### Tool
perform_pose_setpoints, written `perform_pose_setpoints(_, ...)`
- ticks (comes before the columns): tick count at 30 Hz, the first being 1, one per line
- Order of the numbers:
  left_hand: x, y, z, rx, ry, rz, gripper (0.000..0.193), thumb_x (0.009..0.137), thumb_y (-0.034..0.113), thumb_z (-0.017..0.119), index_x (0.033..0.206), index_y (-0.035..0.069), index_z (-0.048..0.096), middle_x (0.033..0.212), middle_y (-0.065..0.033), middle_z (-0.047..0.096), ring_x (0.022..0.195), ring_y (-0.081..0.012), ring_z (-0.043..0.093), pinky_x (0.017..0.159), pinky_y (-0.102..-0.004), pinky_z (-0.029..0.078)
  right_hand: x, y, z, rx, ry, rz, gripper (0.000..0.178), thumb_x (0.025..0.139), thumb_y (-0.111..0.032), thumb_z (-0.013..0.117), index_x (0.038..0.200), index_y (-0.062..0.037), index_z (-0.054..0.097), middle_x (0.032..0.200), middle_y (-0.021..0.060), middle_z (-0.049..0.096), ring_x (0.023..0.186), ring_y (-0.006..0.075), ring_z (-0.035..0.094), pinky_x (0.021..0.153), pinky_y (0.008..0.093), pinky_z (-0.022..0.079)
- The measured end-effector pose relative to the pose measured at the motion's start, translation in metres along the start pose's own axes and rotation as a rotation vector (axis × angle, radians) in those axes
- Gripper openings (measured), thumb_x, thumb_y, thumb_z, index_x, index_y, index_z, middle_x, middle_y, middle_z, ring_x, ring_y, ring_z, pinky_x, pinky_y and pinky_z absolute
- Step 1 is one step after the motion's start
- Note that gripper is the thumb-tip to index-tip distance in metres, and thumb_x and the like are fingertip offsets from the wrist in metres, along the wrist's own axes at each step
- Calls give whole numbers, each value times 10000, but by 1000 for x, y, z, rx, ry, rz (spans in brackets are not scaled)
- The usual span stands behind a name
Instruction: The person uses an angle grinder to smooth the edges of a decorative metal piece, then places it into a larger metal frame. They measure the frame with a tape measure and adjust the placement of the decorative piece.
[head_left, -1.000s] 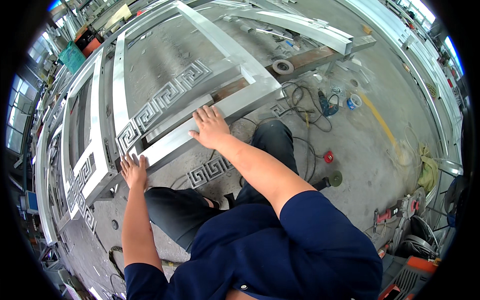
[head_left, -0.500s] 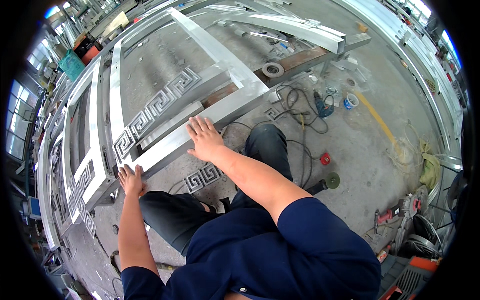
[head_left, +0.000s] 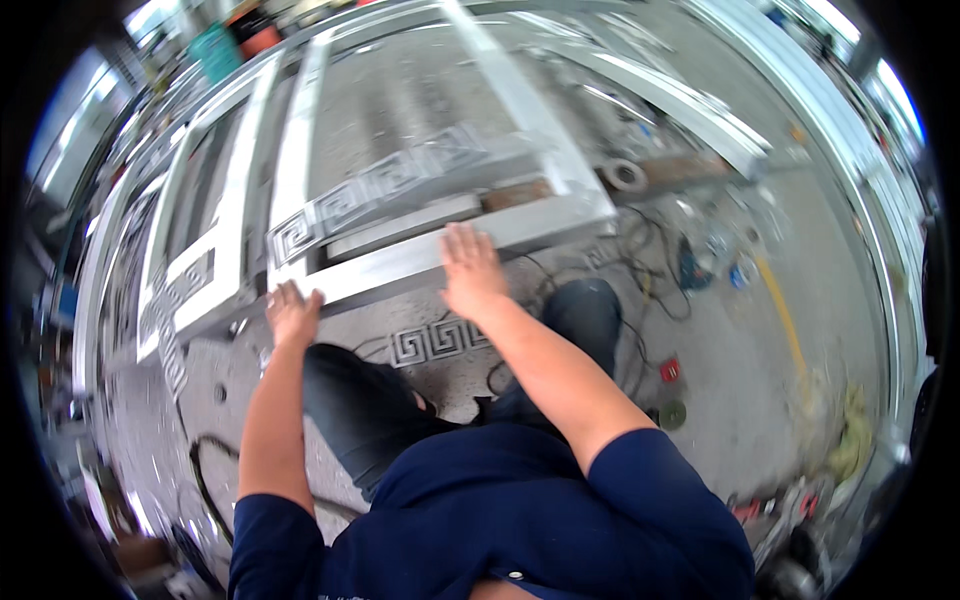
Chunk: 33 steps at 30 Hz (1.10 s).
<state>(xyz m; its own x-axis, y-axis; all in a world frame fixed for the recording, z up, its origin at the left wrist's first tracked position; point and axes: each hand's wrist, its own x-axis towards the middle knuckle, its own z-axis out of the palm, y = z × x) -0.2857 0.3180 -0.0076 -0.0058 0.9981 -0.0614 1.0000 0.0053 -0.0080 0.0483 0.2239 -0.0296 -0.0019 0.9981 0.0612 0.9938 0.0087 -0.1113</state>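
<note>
In front of me lies a silvery metal frame [head_left: 390,273] of square tubes, with a Greek-key ornament strip [head_left: 380,180] set behind its near bar. My left hand [head_left: 293,315] rests at the left end of that bar, fingers stretched forward over it and thumb apart. Farther right, my right hand [head_left: 470,268] lies with its fingers extended on top of the same bar. Neither hand appears closed around it, though the picture is smeared by motion. A loose Greek-key piece [head_left: 430,343] is on the floor between my legs and the bar.
Another metal frame [head_left: 215,250] stands at the left, with Greek-key ornament at its near end. To the right are a round ring [head_left: 627,176], tangled cables, a drill [head_left: 692,265] and a small tub [head_left: 742,272]. A grinding disc [head_left: 672,414] lies near my right knee.
The whole view has shifted, so the frame sits farther right in it and the picture is blurred. Both hands stay on the near bar, with the right still lying flat.
</note>
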Motion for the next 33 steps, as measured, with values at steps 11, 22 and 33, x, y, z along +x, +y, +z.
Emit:
perform_pose_setpoints(11,-123,-178,114,-802,47,-273,618,1049,407,563,1452,-55,494,1353,-197,634,1182,-280,629,1029,-384,460,-29,33,-19,484,116,-38,753,879,-441,735,1493,-83,485,1638,198,303,1530,379,252,1254,516,190)
perform_pose_setpoints(22,-84,-24,2,-433,289,181,531,993,228,637,1433,-38,506,1430,-221,560,1343,-358,517,1133,-435,381,-327,299,155,588,56,1285,818,853,-425,753,1424,83,463,1385,340,547,1298,454,541,1065,470,465)
perform_pose_setpoints(33,-22,197,9,-410,219,618,559,900,276,689,1355,-15,546,1387,-213,567,1298,-418,521,1133,-481,372,-429,408,315,483,-239,1560,999,857,-407,772,1566,35,226,1462,366,441,1341,520,463,1129,510,409)
